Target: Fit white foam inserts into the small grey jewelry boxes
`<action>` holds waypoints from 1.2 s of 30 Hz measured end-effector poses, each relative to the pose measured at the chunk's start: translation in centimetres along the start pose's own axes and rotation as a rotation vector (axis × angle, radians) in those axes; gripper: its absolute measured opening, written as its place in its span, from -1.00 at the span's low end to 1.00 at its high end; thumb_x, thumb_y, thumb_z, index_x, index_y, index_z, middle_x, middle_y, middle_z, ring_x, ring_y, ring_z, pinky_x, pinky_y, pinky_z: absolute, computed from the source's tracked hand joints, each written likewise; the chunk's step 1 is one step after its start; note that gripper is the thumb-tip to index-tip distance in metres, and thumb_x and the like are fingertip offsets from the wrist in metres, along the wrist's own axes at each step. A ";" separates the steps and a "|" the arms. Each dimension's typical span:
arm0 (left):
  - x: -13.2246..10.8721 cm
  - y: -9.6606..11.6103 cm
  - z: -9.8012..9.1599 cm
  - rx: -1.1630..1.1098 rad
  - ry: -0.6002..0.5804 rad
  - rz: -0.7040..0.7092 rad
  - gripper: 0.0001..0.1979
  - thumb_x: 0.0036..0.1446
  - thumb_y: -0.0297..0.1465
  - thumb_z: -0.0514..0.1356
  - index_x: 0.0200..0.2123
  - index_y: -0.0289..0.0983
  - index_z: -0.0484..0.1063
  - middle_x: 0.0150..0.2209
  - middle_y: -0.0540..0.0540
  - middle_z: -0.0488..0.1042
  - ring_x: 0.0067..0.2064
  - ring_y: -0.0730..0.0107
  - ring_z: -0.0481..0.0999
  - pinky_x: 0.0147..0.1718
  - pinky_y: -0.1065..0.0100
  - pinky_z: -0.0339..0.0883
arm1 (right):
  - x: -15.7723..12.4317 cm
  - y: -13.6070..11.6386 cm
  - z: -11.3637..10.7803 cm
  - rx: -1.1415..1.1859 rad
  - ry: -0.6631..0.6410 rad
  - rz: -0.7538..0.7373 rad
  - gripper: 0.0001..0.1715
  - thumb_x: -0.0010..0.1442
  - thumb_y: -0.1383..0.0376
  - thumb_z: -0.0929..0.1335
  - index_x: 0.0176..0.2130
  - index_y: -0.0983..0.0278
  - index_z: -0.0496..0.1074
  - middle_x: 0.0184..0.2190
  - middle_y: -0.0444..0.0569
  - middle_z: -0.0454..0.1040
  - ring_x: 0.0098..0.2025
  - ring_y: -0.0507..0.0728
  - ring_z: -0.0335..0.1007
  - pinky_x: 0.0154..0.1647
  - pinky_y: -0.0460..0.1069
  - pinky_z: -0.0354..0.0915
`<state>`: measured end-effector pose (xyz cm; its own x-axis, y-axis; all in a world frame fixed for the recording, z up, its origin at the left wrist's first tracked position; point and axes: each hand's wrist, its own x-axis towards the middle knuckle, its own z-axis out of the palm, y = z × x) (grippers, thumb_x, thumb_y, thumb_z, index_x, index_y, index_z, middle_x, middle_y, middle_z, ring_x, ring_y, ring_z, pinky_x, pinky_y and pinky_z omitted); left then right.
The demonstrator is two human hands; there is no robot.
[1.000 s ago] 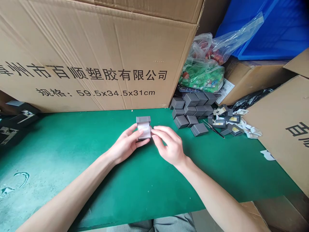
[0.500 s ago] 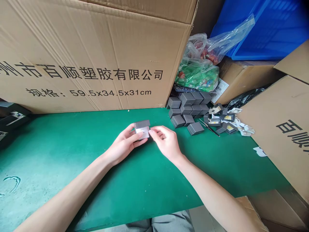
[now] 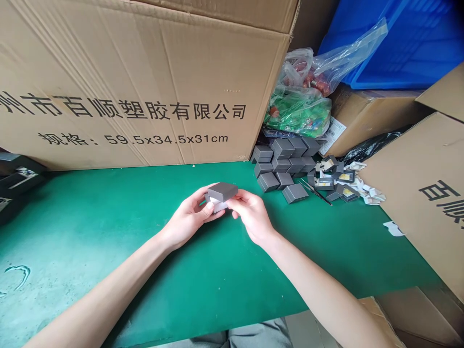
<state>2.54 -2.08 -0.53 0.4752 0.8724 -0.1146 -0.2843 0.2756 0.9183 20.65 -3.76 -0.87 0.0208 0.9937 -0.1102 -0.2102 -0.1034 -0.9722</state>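
A small grey hinged gift box (image 3: 222, 192) sits between my hands above the green work mat (image 3: 90, 227). Its grey lid lies nearly shut and tilted, with a strip of white lining (image 3: 218, 206) showing below it. My left hand (image 3: 190, 216) holds the box from beneath and the near side. My right hand (image 3: 252, 216) grips its right side, with the fingers against the lid. The box's inside is hidden by the lid and my fingers.
Several grey boxes (image 3: 277, 166) stand piled to the right on the mat, beside open ones with yellow inserts (image 3: 335, 180), dark tweezers (image 3: 314, 192) and white paper scraps (image 3: 369, 195). A large cardboard carton (image 3: 126, 82) walls the back. Black boxes (image 3: 18, 176) lie at left.
The box's lid has swung down from upright to nearly shut over the white lining. My right hand has moved from the box's front edge onto its right side and lid.
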 end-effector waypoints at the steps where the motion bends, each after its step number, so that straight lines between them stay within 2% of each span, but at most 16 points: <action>1: 0.0 0.0 0.0 0.003 -0.002 -0.002 -0.54 0.20 -0.30 0.37 0.16 -0.14 0.47 0.23 -0.18 0.43 0.19 0.04 0.51 0.23 0.02 0.39 | 0.0 0.0 0.0 0.002 0.003 -0.003 -0.62 0.00 0.10 0.54 -0.22 0.28 0.57 -0.36 -0.09 0.53 -0.50 -0.03 0.19 -0.53 -0.08 0.16; 6: 0.0 0.1 0.3 0.007 0.010 0.000 -0.59 0.20 -0.30 0.37 0.11 -0.16 0.49 0.14 -0.16 0.48 0.17 0.08 0.51 0.24 0.00 0.37 | -0.1 0.5 0.3 -0.012 0.038 -0.057 -0.60 0.02 0.09 0.55 -0.20 0.26 0.53 -0.35 -0.10 0.51 -0.42 0.01 0.31 -0.48 -0.09 0.24; 11: 0.0 0.0 0.2 0.015 0.016 -0.007 -0.59 0.20 -0.30 0.37 0.11 -0.16 0.48 0.15 -0.15 0.48 0.17 0.11 0.51 0.23 0.04 0.39 | -0.2 0.8 0.5 -0.039 0.097 -0.125 -0.65 0.06 0.09 0.54 -0.25 0.26 0.53 -0.30 -0.05 0.57 -0.25 0.09 0.48 -0.23 -0.03 0.40; 14: 0.1 0.0 0.2 0.014 0.023 -0.016 -0.62 0.20 -0.31 0.37 0.08 -0.18 0.50 0.14 -0.16 0.48 0.17 0.09 0.52 0.22 0.04 0.40 | -0.2 0.8 0.6 -0.052 0.084 -0.145 -0.64 0.08 0.10 0.52 -0.20 0.27 0.55 -0.25 0.00 0.61 -0.18 0.14 0.53 -0.13 0.02 0.44; 20: 0.1 0.1 0.3 -0.020 0.027 -0.028 -0.61 0.18 -0.32 0.39 0.07 -0.17 0.50 0.15 -0.15 0.49 0.17 0.08 0.52 0.22 0.03 0.40 | -0.1 0.6 0.5 -0.070 0.086 -0.098 -0.68 0.06 0.09 0.52 -0.28 0.27 0.57 -0.30 0.01 0.63 -0.24 0.15 0.54 -0.29 -0.01 0.44; 27: 0.1 0.1 0.0 -0.018 0.006 -0.048 -0.65 0.18 -0.33 0.39 0.04 -0.18 0.53 0.14 -0.18 0.51 0.19 0.05 0.52 0.21 0.03 0.42 | 0.0 1.0 0.2 -0.060 0.056 -0.141 -0.64 0.09 0.09 0.53 -0.22 0.28 0.58 -0.24 0.05 0.65 -0.18 0.19 0.59 -0.12 0.07 0.49; 31: 0.1 0.1 0.0 -0.030 0.000 -0.058 -0.67 0.20 -0.34 0.37 0.04 -0.18 0.53 0.15 -0.16 0.52 0.17 0.08 0.53 0.21 0.04 0.43 | -0.4 1.0 0.3 -0.081 0.066 -0.155 -0.72 0.12 0.12 0.51 -0.27 0.28 0.58 -0.29 0.02 0.65 -0.23 0.17 0.59 -0.15 0.05 0.49; 36: 0.1 -0.2 -0.2 -0.078 -0.016 -0.071 -0.69 0.25 -0.38 0.32 0.06 -0.19 0.51 0.16 -0.18 0.53 0.20 0.07 0.53 0.24 0.02 0.38 | -0.5 0.9 0.3 -0.170 0.104 -0.220 -0.69 0.13 0.07 0.50 -0.28 0.28 0.59 -0.27 0.05 0.62 -0.25 0.16 0.56 -0.24 0.02 0.49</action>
<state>2.53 -1.99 -0.82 0.5095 0.8431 -0.1721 -0.3131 0.3679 0.8756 20.15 -4.30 -1.67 0.1492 0.9842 0.0955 -0.0225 0.1000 -0.9947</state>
